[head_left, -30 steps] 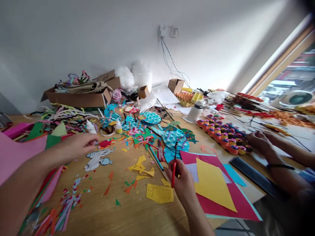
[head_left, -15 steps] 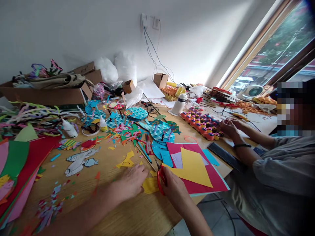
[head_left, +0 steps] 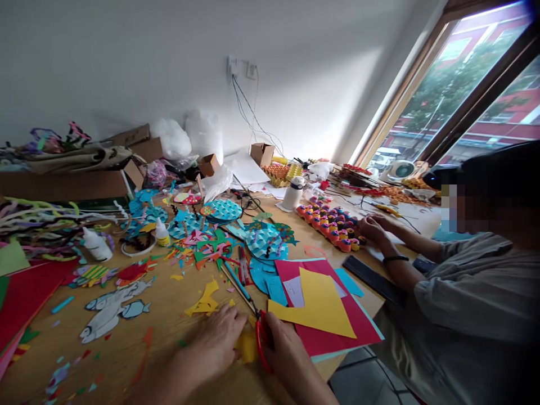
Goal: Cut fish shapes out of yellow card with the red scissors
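My right hand (head_left: 284, 349) is closed around red-handled scissors (head_left: 260, 343), whose blades point away from me. A small yellow paper piece (head_left: 248, 346) lies between the scissors and my left hand (head_left: 221, 337). The left fingers are curled, with the thumb at the edge of this piece; the exact grip is partly hidden. Just beyond the left hand are yellow paper scraps (head_left: 203, 299). A larger yellow sheet (head_left: 327, 306) rests on red paper (head_left: 363, 323) right of the scissors. A blue pen (head_left: 237, 281) lies ahead of the blades.
Blue egg-tray crafts (head_left: 265, 242), glue bottles (head_left: 97, 246) and grey paper fish (head_left: 105, 312) cover the table (head_left: 177, 332). At right, a co-worker's hands (head_left: 375, 230) are at a painted egg tray (head_left: 329, 225). A black phone-like slab (head_left: 373, 279) lies near that person.
The view has shifted, so the table contents appear lower and farther left. My hands stay close together around the small yellow piece, and the scissors remain in my right hand.
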The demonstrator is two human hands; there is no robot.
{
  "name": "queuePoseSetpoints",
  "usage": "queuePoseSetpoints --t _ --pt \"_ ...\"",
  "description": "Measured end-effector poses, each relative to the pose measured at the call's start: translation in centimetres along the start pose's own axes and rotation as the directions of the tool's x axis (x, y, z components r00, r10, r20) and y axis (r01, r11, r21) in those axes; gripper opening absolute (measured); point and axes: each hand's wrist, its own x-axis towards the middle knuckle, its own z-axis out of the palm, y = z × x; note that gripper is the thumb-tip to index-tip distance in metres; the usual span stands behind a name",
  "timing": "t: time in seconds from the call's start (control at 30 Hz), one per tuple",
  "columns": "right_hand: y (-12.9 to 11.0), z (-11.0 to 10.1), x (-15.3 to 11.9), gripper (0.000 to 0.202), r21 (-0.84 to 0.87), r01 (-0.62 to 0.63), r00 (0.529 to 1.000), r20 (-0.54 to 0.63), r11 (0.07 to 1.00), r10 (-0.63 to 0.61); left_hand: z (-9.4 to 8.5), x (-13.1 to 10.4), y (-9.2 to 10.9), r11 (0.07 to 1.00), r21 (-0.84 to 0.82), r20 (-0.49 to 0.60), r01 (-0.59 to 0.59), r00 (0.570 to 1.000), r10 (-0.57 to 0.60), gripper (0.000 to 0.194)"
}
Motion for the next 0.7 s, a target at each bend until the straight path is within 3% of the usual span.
queuePoseSetpoints --t 0.07,0.17,0.23,0.33,0.43,0.53,0.63,0.7 --pt "-0.4 -0.5 -0.1 0.020 0.036 0.041 0.999 -0.013 0.999 -0.040 -0.1 0.1 -0.1 0.999 -0.050 -0.018 -0.015 1.000 0.014 0.041" --pt "-1.4 -2.0 0.2 0.011 0.114 0.116 0.993 -0.022 0.987 -0.115 -1.0 0.3 -0.4 0.990 -0.138 -0.038 -0.043 0.999 0.038 0.019" --pt "-2.1 -3.2 0.7 0.011 0.191 0.114 0.993 -0.028 0.975 -0.111 -2.1 0.4 -0.8 0.978 -0.205 -0.055 -0.044 0.998 0.033 0.014" --pt "-2.8 -4.6 1.9 0.008 0.362 0.106 0.989 -0.131 0.926 -0.062 -4.1 0.4 -1.6 0.939 -0.343 -0.116 -0.034 0.993 -0.006 0.016" --pt "-3.7 -5.1 3.1 0.012 0.575 0.143 0.969 -0.245 0.805 0.003 -5.9 0.2 -2.3 0.806 -0.590 -0.191 -0.044 0.978 -0.086 0.025" --pt "-5.4 -5.0 4.2 0.021 0.747 0.226 0.954 -0.298 0.626 0.011 -6.9 0.1 -2.3 0.689 -0.722 -0.211 -0.063 0.968 -0.133 0.035" --pt "-7.3 -4.9 5.3 0.028 0.834 0.261 0.954 -0.301 0.486 0.005 -7.4 0.0 -1.8 0.528 -0.842 -0.211 -0.110 0.968 -0.134 0.034" --pt "-8.3 -4.9 6.1 0.031 0.874 0.280 0.956 -0.291 0.397 -0.032 -7.7 -0.2 -1.5 0.488 -0.859 -0.245 -0.158 0.962 -0.120 0.028"
